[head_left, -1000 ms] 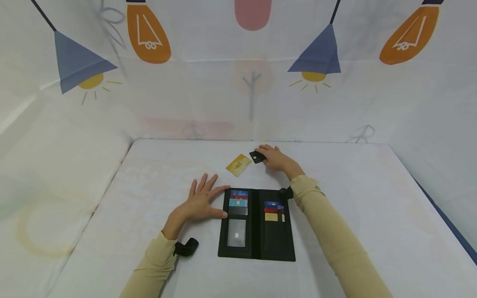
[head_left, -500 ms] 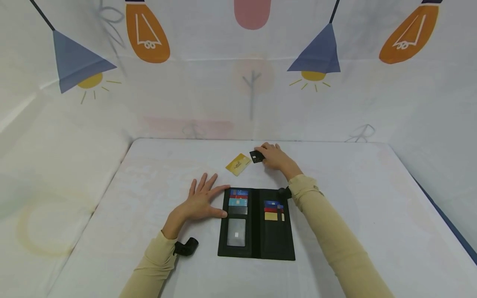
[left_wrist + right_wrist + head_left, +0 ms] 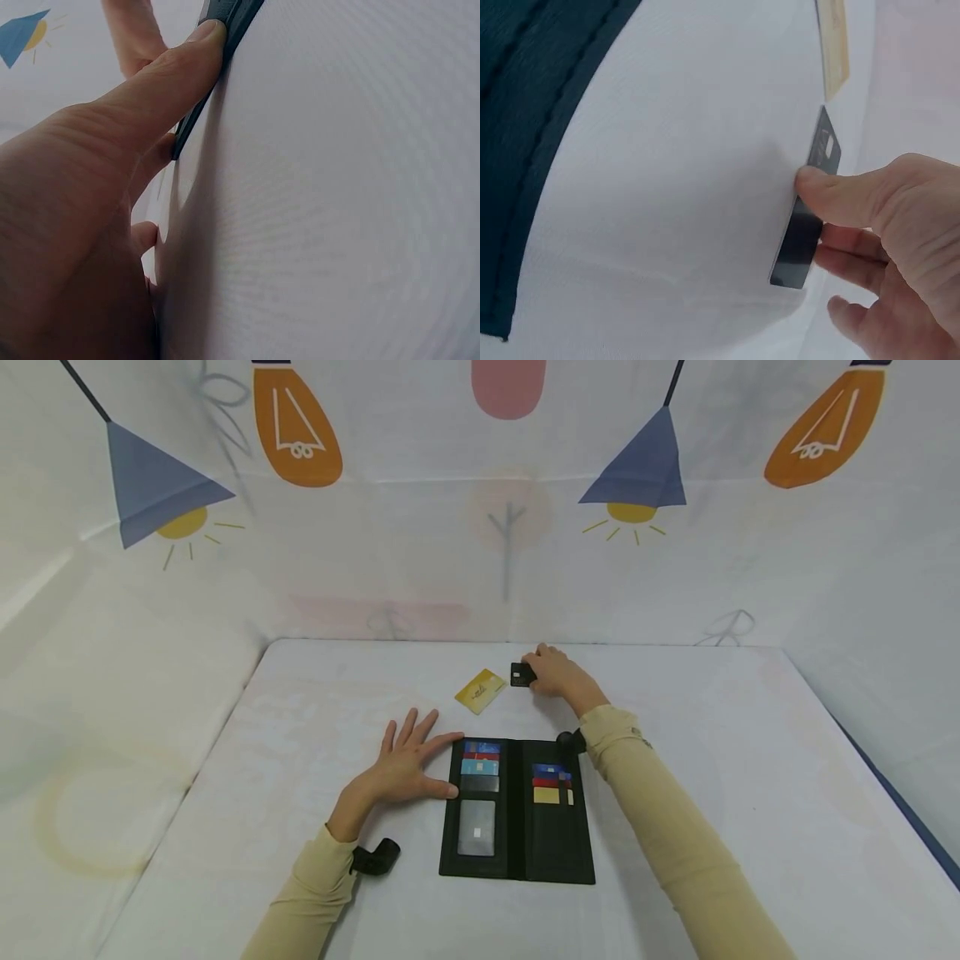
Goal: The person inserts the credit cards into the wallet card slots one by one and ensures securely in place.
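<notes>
An unfolded black card wallet lies on the table, several cards tucked in its slots on both sides. My left hand is spread beside it, thumb on its left edge and index fingertip at the top left corner. In the left wrist view the thumb presses down on the wallet's edge. Beyond the wallet, my right hand pinches a black bank card by its long edges, thumb on the near one, fingers on the far one. Just left of that card is a yellow card, lying flat and slanted.
The white-covered table ends at a white cloth wall printed with lamps and bulbs, close behind the right hand. A black wrist camera sits at the left wrist, and another overlaps the wallet's top right corner.
My right hand has shifted slightly right and away, and the black card has turned straighter and sits farther from the yellow card. The left hand and wallet stay put.
</notes>
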The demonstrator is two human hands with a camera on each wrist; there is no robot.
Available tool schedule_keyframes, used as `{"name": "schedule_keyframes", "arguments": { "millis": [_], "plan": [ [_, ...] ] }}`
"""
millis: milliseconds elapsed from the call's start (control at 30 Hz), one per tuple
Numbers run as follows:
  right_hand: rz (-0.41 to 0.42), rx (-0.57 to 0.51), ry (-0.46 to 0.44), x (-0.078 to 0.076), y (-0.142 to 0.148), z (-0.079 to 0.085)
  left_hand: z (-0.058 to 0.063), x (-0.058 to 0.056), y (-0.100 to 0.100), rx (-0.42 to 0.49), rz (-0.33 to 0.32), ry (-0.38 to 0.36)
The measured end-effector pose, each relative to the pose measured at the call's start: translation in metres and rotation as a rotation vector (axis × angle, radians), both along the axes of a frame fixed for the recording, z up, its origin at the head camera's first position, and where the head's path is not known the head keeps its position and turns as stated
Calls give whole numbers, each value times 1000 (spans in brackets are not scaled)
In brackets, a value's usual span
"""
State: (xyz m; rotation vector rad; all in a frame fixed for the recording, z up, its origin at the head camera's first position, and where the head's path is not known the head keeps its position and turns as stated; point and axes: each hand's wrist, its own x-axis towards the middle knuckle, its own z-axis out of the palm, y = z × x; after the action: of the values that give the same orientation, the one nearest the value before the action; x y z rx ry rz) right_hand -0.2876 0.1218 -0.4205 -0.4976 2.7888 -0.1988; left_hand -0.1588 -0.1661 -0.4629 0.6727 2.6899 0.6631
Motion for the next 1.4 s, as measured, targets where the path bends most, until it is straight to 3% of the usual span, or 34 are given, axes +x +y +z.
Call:
{"name": "schedule_keyframes", "arguments": {
  "millis": [333,1000,1400],
  "plan": [
    [-47,-24,10,-2,-4,0,-2,-1,0,1,-3,5],
    [70,43,157,6,1,-7,-2,-1,0,3,-4,5],
    [70,47,278,6,7,-2,-3,-2,-1,0,-1,-1]
  ]
}}
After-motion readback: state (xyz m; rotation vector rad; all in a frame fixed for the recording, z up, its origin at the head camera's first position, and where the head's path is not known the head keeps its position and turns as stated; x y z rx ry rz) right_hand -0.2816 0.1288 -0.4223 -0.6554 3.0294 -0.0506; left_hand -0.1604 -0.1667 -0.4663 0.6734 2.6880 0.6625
